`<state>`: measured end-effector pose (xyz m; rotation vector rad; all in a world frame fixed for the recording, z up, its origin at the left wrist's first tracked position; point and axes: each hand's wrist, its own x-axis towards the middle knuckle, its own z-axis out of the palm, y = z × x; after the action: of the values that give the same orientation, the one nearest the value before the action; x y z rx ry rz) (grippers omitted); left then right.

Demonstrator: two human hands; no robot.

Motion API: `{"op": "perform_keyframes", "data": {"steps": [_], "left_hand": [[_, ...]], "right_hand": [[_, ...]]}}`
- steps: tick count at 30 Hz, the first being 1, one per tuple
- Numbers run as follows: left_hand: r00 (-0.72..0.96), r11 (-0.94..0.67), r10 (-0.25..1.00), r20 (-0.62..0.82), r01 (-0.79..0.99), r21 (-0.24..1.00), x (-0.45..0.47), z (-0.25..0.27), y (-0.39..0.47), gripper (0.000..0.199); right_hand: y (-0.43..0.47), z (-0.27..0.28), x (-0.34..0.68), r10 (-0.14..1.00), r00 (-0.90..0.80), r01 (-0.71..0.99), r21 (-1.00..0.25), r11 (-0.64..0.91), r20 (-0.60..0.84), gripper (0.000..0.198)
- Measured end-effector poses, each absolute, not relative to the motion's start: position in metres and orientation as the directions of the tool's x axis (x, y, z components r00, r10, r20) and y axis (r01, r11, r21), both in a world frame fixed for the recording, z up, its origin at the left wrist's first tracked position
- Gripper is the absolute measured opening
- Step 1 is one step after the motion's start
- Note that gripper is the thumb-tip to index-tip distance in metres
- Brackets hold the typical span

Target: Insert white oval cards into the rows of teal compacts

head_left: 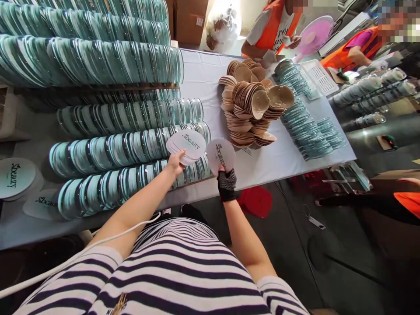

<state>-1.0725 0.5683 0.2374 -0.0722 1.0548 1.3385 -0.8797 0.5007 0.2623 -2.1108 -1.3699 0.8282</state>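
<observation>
My bare left hand [177, 162] is closed on a small stack of round white cards [186, 146] printed with "beauty". Beside it, my right hand [227, 181], in a black fingerless glove, pinches a single round card [221, 154] with the same print by its lower edge. Both hands are over the front part of the table. Just under the left hand lie long rows of clear glass discs [124, 148] standing on edge. Past the right hand are piled stacks of brown shell-like dishes [251, 98].
Taller rows of glass discs [88, 59] fill the left. More round cards [16, 177] lie at far left. Flat glass pieces [305, 118] cover the table's right end. Two people in orange vests [271, 28] are across the table, near a pink fan [313, 35]. A red stool [257, 201] is below.
</observation>
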Motion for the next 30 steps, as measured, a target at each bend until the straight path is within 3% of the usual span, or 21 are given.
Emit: {"op": "perform_keyframes", "data": {"steps": [3, 6, 11, 15, 25, 27, 30], "left_hand": [[-0.152, 0.291, 0.705, -0.693, -0.829, 0.477, -1.081, 0.237, 0.576, 0.037], [-0.144, 0.31, 0.687, -0.712, -0.828, 0.466, -1.082, 0.233, 0.577, 0.039], [-0.126, 0.319, 0.706, -0.696, -0.821, 0.473, -1.08, 0.229, 0.576, 0.044], [-0.133, 0.334, 0.693, -0.708, -0.812, 0.479, -1.08, 0.233, 0.576, 0.038], [-0.119, 0.317, 0.706, -0.698, -0.829, 0.461, -1.08, 0.224, 0.577, 0.039], [-0.127, 0.308, 0.705, -0.697, -0.831, 0.463, -1.08, 0.222, 0.577, 0.04], [-0.159, 0.287, 0.704, -0.692, -0.828, 0.482, -1.078, 0.222, 0.577, 0.041]], "right_hand": [[0.449, 0.257, -0.855, 0.945, 0.138, 0.811, -0.514, -0.281, -0.298, 0.049], [0.421, 0.24, -0.858, 0.915, -0.005, 0.888, -0.422, -0.181, -0.404, 0.043], [0.454, 0.218, -0.902, 0.86, -0.069, 0.955, -0.283, -0.091, -0.506, 0.035], [0.478, 0.224, -0.917, 0.849, -0.002, 0.968, -0.215, -0.132, -0.529, 0.034], [0.501, 0.211, -0.934, 0.893, -0.099, 0.963, -0.267, -0.024, -0.439, 0.031], [0.505, 0.209, -0.933, 0.847, -0.13, 0.918, -0.385, -0.093, -0.515, 0.028], [0.508, 0.213, -0.922, 0.642, -0.313, 0.689, -0.633, -0.354, -0.7, 0.025]]}}
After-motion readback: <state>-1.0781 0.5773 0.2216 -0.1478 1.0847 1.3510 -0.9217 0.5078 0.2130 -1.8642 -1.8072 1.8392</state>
